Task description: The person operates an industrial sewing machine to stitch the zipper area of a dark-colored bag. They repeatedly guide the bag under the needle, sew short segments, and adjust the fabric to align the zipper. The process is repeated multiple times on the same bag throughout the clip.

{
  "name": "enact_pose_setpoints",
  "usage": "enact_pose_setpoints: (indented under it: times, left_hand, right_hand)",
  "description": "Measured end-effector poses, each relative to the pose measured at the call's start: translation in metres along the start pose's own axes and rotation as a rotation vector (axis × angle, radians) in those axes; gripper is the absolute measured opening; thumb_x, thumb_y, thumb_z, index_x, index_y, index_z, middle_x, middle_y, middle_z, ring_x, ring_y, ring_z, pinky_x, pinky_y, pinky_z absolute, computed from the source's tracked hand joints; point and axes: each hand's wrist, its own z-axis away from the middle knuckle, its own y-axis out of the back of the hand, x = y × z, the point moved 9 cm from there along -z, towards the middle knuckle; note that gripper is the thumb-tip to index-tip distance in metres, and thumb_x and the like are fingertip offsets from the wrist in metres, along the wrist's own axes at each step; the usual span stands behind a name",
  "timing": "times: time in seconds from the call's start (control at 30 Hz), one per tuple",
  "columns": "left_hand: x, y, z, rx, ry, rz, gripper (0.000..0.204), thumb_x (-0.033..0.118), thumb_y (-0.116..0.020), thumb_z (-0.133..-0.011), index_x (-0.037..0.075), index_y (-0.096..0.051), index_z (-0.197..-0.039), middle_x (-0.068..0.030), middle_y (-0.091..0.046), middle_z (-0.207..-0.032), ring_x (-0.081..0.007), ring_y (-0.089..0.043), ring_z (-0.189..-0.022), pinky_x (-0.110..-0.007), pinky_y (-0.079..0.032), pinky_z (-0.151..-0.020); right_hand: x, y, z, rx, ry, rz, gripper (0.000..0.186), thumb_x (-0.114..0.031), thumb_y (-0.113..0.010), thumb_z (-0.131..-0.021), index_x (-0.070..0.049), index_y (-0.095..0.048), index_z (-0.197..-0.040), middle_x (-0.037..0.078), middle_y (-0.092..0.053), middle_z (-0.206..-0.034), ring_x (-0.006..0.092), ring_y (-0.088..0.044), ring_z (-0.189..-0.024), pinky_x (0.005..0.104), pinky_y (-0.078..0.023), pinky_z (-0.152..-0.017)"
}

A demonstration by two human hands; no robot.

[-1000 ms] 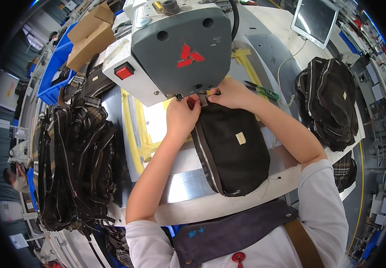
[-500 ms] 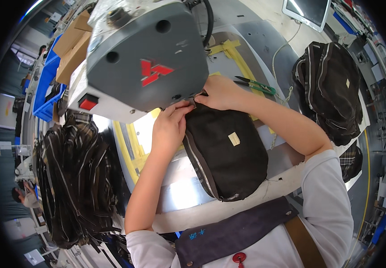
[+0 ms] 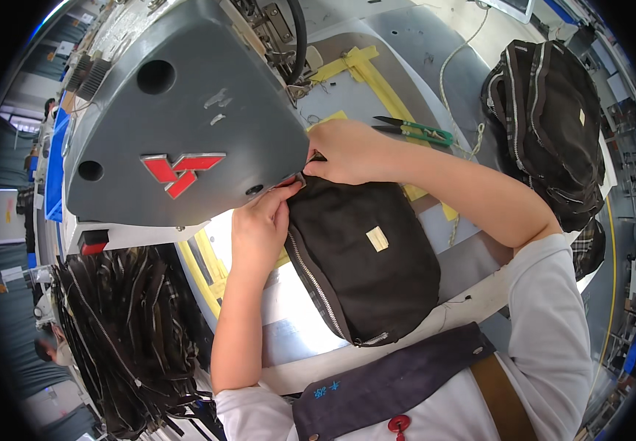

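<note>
A black fabric bag (image 3: pixel 362 257) with a silver zipper along its left edge and a small cream label lies on the machine bed. My left hand (image 3: pixel 259 228) pinches its upper left corner, close under the grey head of a sewing machine (image 3: pixel 193 125). On the same top edge, slightly to the right, my right hand (image 3: pixel 347 152) grips the bag with curled fingers. The machine head hides the needle area and part of the fingertips. Just beyond my right wrist lie green-handled thread snips (image 3: pixel 415 131), touched by neither hand.
Several finished-looking black bags (image 3: pixel 549 125) are stacked at the right. A pile of dark zippered pieces (image 3: pixel 130 331) hangs at the left. Yellow tape (image 3: pixel 366 73) marks the bed, and a white cord (image 3: pixel 447 81) runs across it. A blue bin (image 3: pixel 55 165) stands far left.
My view has shifted, so the machine head looks larger and further left. Both hands keep hold of the bag's top edge, and the bag appears only slightly displaced.
</note>
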Motion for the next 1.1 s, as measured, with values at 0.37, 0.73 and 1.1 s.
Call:
enact_pose_setpoints:
  times: [0.37,0.73,1.1]
  left_hand:
    - [0.028,0.003,0.001,-0.012,-0.145,-0.226,0.025,-0.008,-0.059,-0.079,0.000,-0.068,-0.100,-0.0078,-0.067,-0.110,-0.0289,-0.065,-0.099,-0.038,-0.052,-0.084]
    - [0.028,0.004,0.003,0.017,-0.159,-0.226,0.020,0.005,-0.066,-0.081,0.003,-0.068,-0.101,-0.0070,-0.067,-0.108,-0.0285,-0.065,-0.095,-0.037,-0.052,-0.081]
    - [0.030,0.000,0.008,0.021,-0.209,-0.302,0.035,0.021,-0.072,-0.081,0.006,-0.066,-0.111,-0.0068,-0.062,-0.111,-0.0279,-0.060,-0.102,-0.039,-0.049,-0.086]
  right_hand:
    - [0.004,-0.007,-0.001,0.151,0.068,0.083,0.023,-0.025,-0.067,-0.082,-0.005,-0.066,-0.091,0.014,-0.067,-0.092,0.0331,-0.064,-0.093,0.0437,-0.051,-0.076]
    - [0.007,0.005,-0.002,0.239,0.037,0.029,0.015,-0.023,-0.066,-0.079,-0.009,-0.063,-0.083,0.005,-0.066,-0.084,0.0261,-0.064,-0.083,0.0395,-0.050,-0.070]
    - [0.005,0.008,-0.003,0.273,0.216,-0.288,0.023,-0.022,-0.074,-0.076,-0.005,-0.063,-0.088,0.010,-0.063,-0.087,0.0276,-0.062,-0.086,0.0386,-0.049,-0.077]
